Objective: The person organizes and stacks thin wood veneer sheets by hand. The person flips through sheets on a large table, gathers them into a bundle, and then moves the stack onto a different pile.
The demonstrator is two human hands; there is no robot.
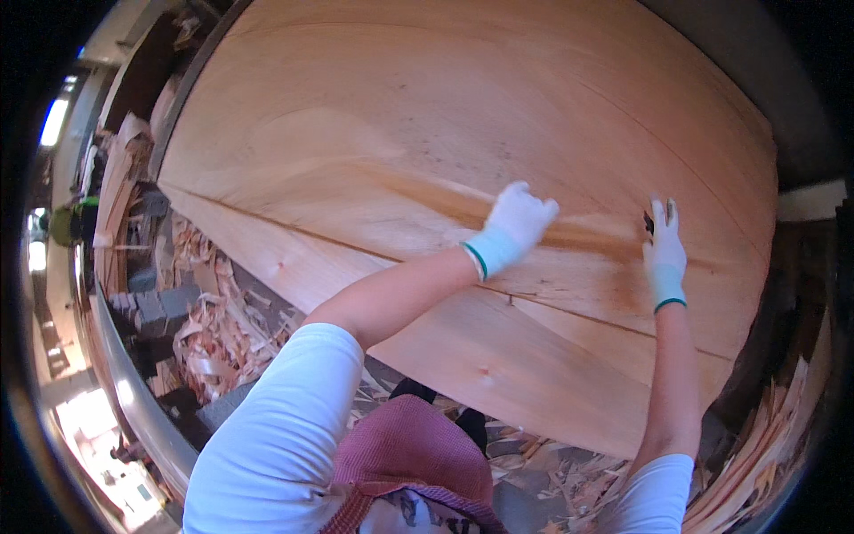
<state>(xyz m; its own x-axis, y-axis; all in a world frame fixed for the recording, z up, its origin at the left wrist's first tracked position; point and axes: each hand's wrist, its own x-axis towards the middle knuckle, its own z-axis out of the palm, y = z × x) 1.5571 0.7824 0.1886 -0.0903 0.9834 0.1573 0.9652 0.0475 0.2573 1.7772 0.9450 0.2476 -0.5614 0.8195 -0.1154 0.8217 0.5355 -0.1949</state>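
A broad sheet of pale wood veneer [374, 98] with a brown streak fills the middle of the view. My left hand [516, 227], in a white glove with a green cuff edge, is over the streak. Its fingers are curled in and a little blurred; whatever they may hold is hidden. Farther right, my right hand [665, 254], gloved the same way, reaches over the sheet with fingers stretched and apart. A small dark spot or piece [648, 222] shows beside those fingers; I cannot tell if it is touched. Nearer me, a dark seam separates another veneer strip [480, 356].
Curled veneer scraps [227, 343] pile up at the left, and long torn strips [756, 454] stand at the lower right. More shavings [578, 481] litter the floor around my feet. A curved grey metal edge [142, 392] runs along the left.
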